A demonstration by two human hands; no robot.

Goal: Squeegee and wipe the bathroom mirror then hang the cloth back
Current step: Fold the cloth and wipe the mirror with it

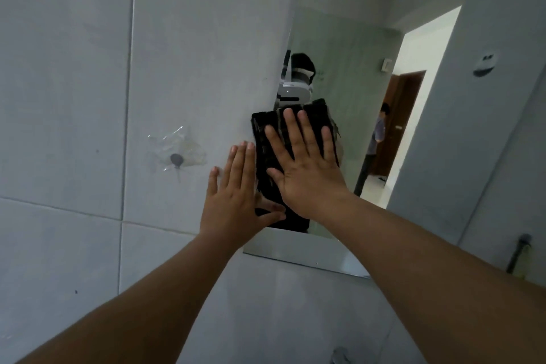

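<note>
Head view, nearest first: my two bare forearms run up from the bottom corners of the frame toward the middle. My left hand [236,195] lies flat, fingers straight and close together on the tile [74,74] at the mirror's left edge, with its thumb reaching right onto the bottom of the cloth [266,154]. My right hand [307,165] is spread wide, palm pressed on the cloth, pinning it against the mirror [354,115] at mid-frame; neither hand is curled round anything. The cloth is dark, folded to a tall pad, and it looks soft and light, so I judge it will bunch or slip down the glass if the pressure goes uneven. A flat palm over its centre should serve for wiping; for hanging it back I would pinch a top corner or the folded edge. The mirror is hard, slick and breakable, so I would press it evenly, not hard. Left of centre on the tile sits a small hook [176,160] under clear tape. Farthest, the glass reflects a doorway at the right. No squeegee shows.
</note>
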